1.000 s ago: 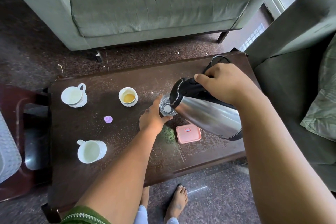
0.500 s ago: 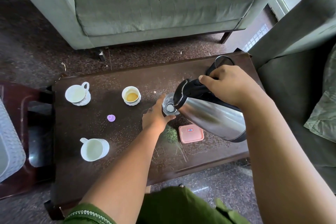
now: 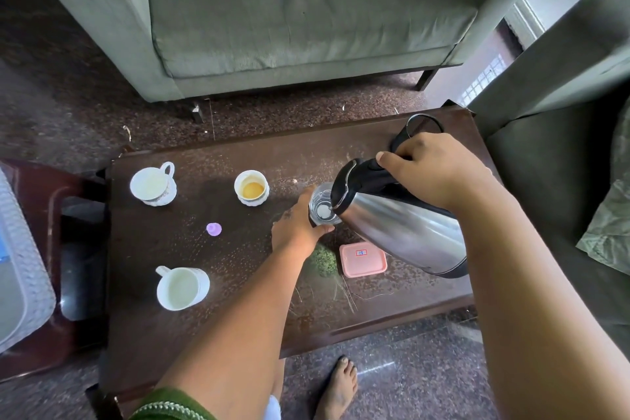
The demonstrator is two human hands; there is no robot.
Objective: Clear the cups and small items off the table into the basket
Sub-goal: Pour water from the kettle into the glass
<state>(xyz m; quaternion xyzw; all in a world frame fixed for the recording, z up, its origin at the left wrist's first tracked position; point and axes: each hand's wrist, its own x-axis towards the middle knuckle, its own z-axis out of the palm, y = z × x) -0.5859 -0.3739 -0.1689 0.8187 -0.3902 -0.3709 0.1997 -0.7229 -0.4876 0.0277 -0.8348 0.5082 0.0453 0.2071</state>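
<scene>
1. A clear drinking glass is gripped by the left hand, with the fingers curled round its left side, near the middle of the dark brown wooden table.
2. The black handle of a tilted stainless-steel electric kettle is clasped by the right hand; the kettle's spout is held just over the rim of the glass.
3. A pink square plastic lid with a small label is seen flat on the table just beneath the kettle's body, beside a patch of green crumbs.
4. A small white cup holding amber liquid is placed left of the glass, and a small lilac plastic cap lies further left, nearer the person.
5. A white handled cup on a saucer is set at the far left corner, and a white mug is seen at the near left.
6. A white woven basket is partly shown at the left edge, well apart from the table's items.
7. A grey-green fabric sofa is positioned beyond the table.
</scene>
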